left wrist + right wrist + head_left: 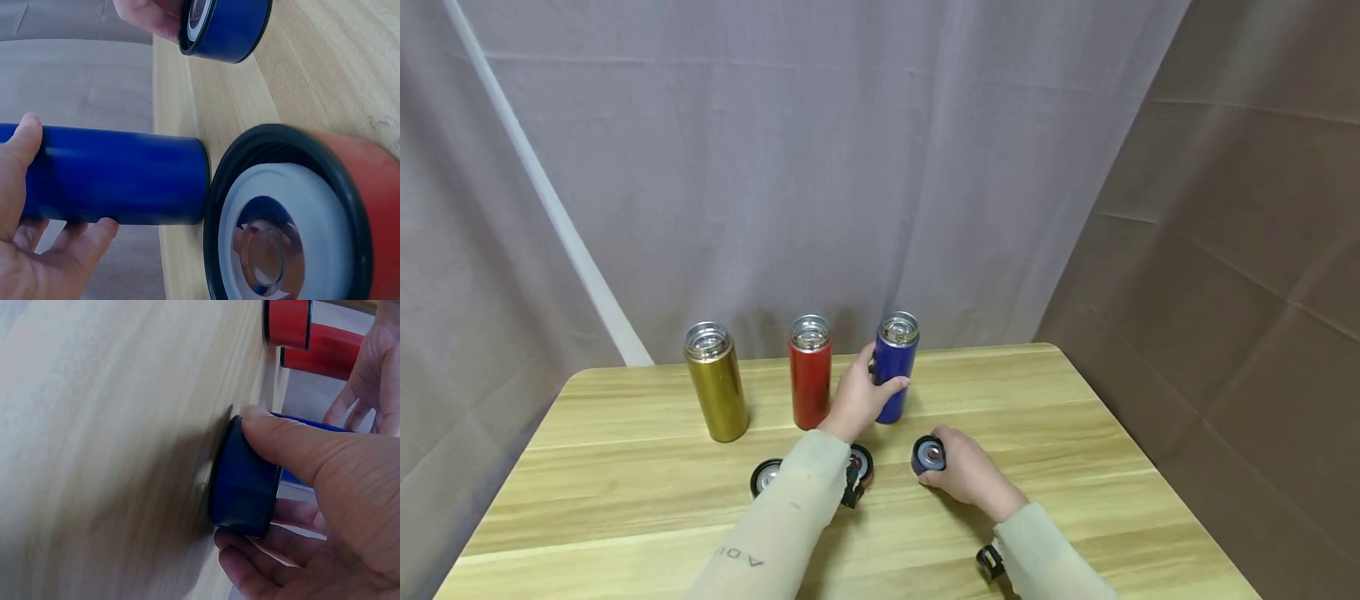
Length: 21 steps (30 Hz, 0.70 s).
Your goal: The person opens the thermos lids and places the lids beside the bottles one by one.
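Note:
In the head view my left hand (859,392) grips the blue bottle (897,367), thumb on one side and fingers on the other. The bottle stands upright near the table's back edge, its steel mouth uncovered. My right hand (966,467) pinches the blue lid (928,455) nearer the front, its inner side with a pale ring turned up. In the right wrist view thumb and fingers lie on opposite sides of the blue lid (244,478). The left wrist view shows the left hand (53,219) around the blue bottle (119,175).
Left of the blue bottle stand a red bottle (810,375) and a gold bottle (718,387), both uncovered. A red lid (862,463) and another dark-rimmed lid (765,477) lie on the wooden table (587,483), partly behind my left sleeve. Curtains hang behind the table.

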Available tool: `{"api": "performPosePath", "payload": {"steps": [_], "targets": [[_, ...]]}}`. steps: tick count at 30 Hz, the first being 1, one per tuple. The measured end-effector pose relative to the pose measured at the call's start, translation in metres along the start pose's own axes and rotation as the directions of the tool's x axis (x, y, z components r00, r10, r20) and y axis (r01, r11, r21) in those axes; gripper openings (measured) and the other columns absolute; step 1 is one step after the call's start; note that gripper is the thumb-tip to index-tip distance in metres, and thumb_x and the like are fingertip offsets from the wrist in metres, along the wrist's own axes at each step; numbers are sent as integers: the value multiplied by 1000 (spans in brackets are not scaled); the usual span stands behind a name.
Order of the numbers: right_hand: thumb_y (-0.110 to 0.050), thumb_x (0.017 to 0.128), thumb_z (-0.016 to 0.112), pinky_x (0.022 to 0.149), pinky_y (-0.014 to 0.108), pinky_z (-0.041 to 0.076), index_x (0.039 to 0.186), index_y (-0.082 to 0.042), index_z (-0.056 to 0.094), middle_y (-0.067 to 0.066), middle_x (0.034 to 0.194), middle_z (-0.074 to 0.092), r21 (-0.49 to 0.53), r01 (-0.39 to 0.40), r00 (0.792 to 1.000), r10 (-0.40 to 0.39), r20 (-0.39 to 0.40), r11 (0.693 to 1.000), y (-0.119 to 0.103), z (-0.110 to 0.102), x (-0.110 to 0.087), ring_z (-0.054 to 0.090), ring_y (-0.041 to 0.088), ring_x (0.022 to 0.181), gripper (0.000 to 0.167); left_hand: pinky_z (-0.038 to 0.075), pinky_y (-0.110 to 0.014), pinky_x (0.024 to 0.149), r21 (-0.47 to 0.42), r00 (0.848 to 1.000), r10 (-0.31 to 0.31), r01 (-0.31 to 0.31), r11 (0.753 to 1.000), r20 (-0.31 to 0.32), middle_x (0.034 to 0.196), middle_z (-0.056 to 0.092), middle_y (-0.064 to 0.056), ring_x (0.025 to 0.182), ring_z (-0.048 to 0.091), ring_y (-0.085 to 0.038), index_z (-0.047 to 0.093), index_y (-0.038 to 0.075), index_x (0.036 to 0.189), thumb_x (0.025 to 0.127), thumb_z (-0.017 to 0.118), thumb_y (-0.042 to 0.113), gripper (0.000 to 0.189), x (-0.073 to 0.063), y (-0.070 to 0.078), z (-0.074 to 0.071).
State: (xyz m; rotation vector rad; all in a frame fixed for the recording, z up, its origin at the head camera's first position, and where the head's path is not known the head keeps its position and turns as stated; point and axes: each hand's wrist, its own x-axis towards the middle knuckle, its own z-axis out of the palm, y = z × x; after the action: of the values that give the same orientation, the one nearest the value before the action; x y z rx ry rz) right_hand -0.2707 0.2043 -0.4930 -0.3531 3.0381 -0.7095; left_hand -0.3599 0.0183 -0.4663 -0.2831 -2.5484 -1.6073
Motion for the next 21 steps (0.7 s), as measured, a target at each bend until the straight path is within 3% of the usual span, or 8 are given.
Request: {"api": "performPosePath", "payload": {"steps": [12,21], "targets": [[-22,71,87,76,41,50,108,-1,56,6,94,60,-15,63,998,-63,15,998,2,2,0,58,20,85,53,43,-49,99,-5,999,-29,29,1000,16,140,51,-11,121,54,-29,36,16,148,82,77,39,81,1,-1,1],[-22,75,84,80,43,49,115,5,51,12,100,57,-75,33,998,-29,59,997,-3,2,3,57,26,92,58,41,-49,102,31,1000,-18,18,999,-1,140,51,-12,123,52,-29,33,16,150,84,75,39,81,5,1,3]]}}
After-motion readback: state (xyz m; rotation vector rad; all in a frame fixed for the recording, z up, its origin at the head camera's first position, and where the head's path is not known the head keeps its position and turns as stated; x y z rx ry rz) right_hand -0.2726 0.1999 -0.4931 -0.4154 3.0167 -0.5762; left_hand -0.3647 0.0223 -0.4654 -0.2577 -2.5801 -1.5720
